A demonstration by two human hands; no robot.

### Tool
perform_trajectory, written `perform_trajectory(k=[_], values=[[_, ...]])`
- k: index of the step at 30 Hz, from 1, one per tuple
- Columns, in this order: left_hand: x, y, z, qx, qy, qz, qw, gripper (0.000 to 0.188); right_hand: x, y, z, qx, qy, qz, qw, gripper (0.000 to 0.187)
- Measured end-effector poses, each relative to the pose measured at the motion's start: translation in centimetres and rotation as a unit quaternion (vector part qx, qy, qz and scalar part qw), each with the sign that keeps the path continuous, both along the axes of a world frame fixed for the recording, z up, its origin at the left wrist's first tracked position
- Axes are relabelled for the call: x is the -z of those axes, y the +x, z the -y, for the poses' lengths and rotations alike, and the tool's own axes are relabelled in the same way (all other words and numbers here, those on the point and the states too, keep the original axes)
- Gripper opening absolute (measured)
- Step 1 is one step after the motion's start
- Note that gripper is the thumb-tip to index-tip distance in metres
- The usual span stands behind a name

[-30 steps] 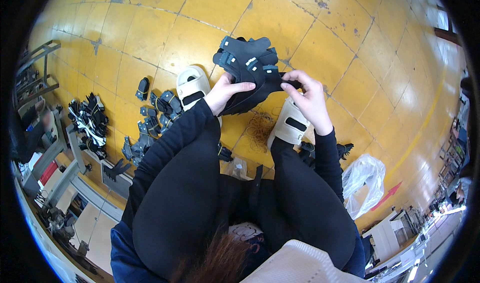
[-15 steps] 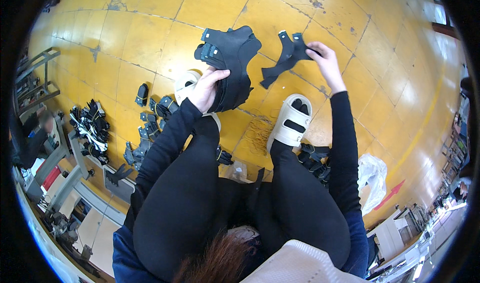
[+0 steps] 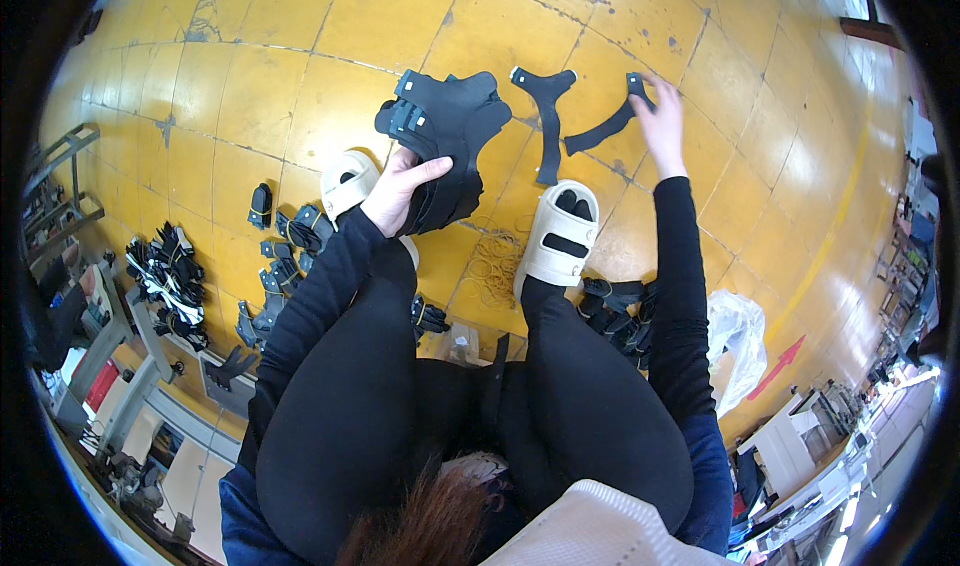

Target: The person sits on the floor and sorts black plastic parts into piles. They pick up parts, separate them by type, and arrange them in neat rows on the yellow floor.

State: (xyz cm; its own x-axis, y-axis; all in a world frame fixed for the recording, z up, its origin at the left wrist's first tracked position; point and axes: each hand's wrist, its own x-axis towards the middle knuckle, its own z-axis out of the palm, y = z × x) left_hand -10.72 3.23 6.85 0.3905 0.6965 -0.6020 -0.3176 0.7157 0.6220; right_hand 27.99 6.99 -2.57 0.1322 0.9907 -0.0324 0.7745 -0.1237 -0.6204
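My left hand is closed on a stack of black fabric pieces, held above the floor between my feet, thumb across the top piece. Some pieces in it have small pale tabs at their ends. Off to the right, my right hand pinches one end of a dark fabric strip, partly covered by my fingers. Between the two hands a separate dark Y-shaped fabric piece lies on the yellow floor, its two arms pointing away from me.
Bundles of dark pieces lie by my left foot, others by my right. Tan rubber bands are heaped between my cream sandals. A black-and-white pile sits left; a clear plastic bag lies right.
The Y-shaped piece now lies apart on the floor, away from my right hand, which has a separate strip at its fingers. My left hand still holds the stack. The view has shifted slightly.
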Motion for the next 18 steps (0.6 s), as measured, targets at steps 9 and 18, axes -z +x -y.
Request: perform_trajectory(k=[9,18], values=[[-0.3,0.9,0.5,-0.058,-0.052,-0.017,0.997,0.057,0.3,-13.2,2.7,0.002,-0.197,0.144,0.97,0.035],[1.2,-0.1,0.8,-0.054,-0.087,0.049,0.994,0.054,0.8,-11.2,-0.4,0.074,-0.126,0.021,0.989,0.031]])
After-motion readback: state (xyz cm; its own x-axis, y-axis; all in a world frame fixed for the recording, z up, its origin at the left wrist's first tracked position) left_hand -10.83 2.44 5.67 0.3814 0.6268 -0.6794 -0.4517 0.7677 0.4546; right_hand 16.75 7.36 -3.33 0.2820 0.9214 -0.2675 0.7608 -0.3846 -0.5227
